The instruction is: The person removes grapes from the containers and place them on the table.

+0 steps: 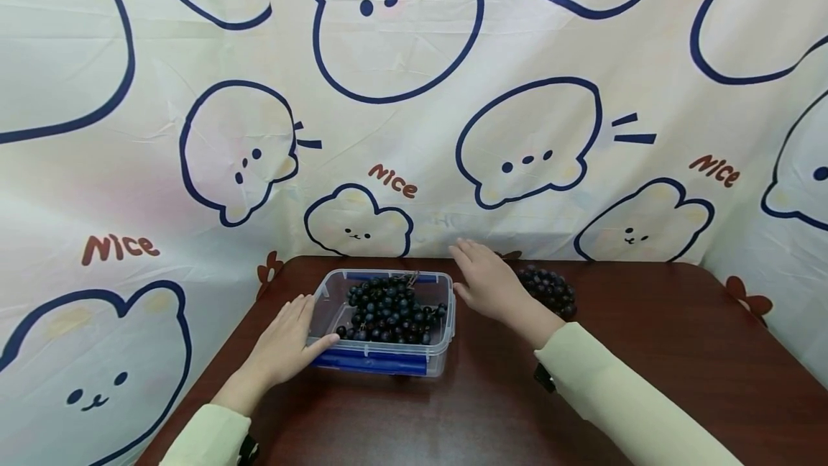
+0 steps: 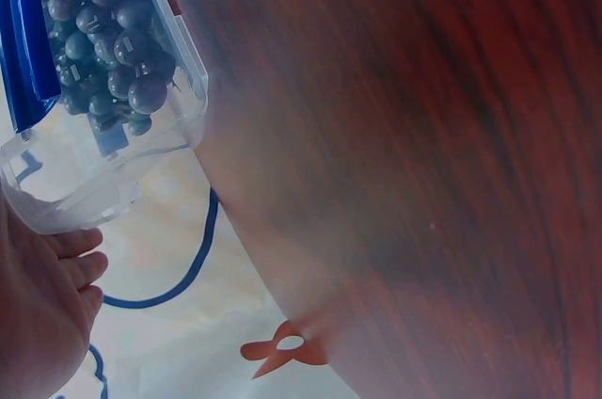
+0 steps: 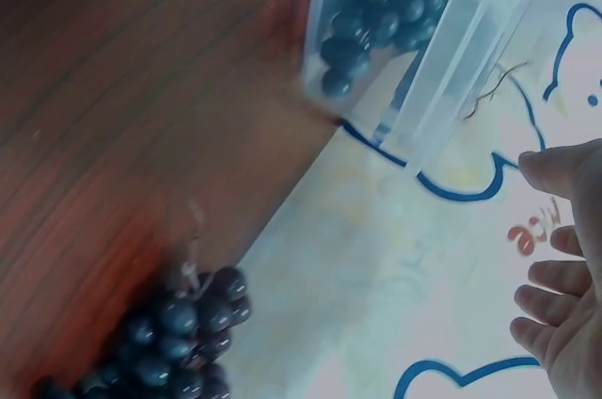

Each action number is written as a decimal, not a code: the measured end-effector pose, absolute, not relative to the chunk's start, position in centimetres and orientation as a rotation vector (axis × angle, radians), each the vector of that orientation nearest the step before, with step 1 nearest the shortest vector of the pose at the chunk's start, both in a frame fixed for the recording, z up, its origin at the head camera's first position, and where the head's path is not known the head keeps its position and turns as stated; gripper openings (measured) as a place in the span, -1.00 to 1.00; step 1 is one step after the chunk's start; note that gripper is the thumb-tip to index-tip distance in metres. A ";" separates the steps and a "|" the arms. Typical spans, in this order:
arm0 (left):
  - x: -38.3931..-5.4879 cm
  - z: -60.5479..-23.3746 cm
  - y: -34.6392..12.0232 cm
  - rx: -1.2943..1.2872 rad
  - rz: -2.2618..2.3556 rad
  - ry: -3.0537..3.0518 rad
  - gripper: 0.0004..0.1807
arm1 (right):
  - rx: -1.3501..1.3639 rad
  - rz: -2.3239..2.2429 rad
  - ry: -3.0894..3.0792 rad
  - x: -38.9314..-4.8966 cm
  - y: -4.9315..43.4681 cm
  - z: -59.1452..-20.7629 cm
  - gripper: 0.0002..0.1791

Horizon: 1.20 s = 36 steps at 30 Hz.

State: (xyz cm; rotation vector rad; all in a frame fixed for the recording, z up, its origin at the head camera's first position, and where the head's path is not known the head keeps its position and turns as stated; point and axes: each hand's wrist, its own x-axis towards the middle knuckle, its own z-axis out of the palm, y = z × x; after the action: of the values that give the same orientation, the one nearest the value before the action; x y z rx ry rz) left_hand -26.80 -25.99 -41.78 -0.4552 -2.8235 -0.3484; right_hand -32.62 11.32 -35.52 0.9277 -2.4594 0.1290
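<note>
A clear plastic container (image 1: 446,351) with blue side clips stands on the table, a bunch of dark grapes (image 1: 388,308) lying inside it. At its left side my left hand (image 1: 284,340) rests against the wall and rim, fingers straight, thumb along the front corner; in the left wrist view the fingers (image 2: 85,267) are beside the container's end. My right hand (image 1: 488,282) hovers just off the container's right side, fingers extended and holding nothing. Behind the right wrist lies a second bunch of grapes (image 1: 550,290), partly hidden by the arm; its stem shows in the right wrist view.
The dark brown wooden table (image 1: 647,351) has its back edge against a white cloth (image 1: 427,135) printed with blue-outlined cartoon animals. The cloth also hangs along the left and right sides.
</note>
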 end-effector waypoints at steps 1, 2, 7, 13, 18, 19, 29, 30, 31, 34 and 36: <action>-26.8 -41.8 -26.0 -0.456 -0.350 -2.824 0.00 | 0.945 0.125 -2.453 -32.6 11.0 -35.4 -0.31; -26.8 -41.8 -26.0 -0.456 -0.351 -2.826 0.00 | 0.963 0.118 -2.446 -32.6 10.7 -35.4 -0.31; -26.9 -41.9 -25.9 -0.459 -0.351 -2.828 0.03 | 1.055 0.091 -2.397 -32.7 9.2 -35.1 -0.32; -27.0 -41.8 -25.8 -0.456 -0.363 -2.824 0.04 | 1.128 0.101 -2.390 -32.9 7.6 -35.0 -0.33; -27.0 -41.8 -25.7 -0.463 -0.368 -2.827 0.04 | 1.168 0.089 -2.385 -33.3 6.6 -35.3 -0.34; -27.0 -41.8 -25.7 -0.463 -0.367 -2.828 0.04 | 1.177 0.082 -2.384 -33.3 6.4 -35.4 -0.34; -27.0 -41.7 -25.8 -0.469 -0.371 -2.830 0.03 | 1.232 -0.021 -2.448 -33.2 3.9 -35.6 -0.33; -27.0 -41.7 -25.8 -0.468 -0.372 -2.831 0.03 | 1.234 -0.030 -2.461 -33.2 3.6 -35.6 -0.33; -27.0 -41.7 -25.9 -0.466 -0.370 -2.832 0.02 | 1.236 -0.035 -2.476 -33.3 3.4 -35.6 -0.33; -26.9 -41.8 -26.0 -0.460 -0.368 -2.836 0.03 | 1.234 -0.061 -2.530 -33.5 2.5 -35.7 -0.33; -26.8 -41.8 -26.1 -0.455 -0.373 -2.837 0.03 | 1.236 -0.088 -2.568 -33.7 2.0 -35.7 -0.33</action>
State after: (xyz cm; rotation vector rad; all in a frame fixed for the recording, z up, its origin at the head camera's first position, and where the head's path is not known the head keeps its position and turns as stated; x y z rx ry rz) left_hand -26.80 -26.09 -41.76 -0.4553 -2.8371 -0.3733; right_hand -33.69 1.97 -35.69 1.2357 -2.5683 -0.0879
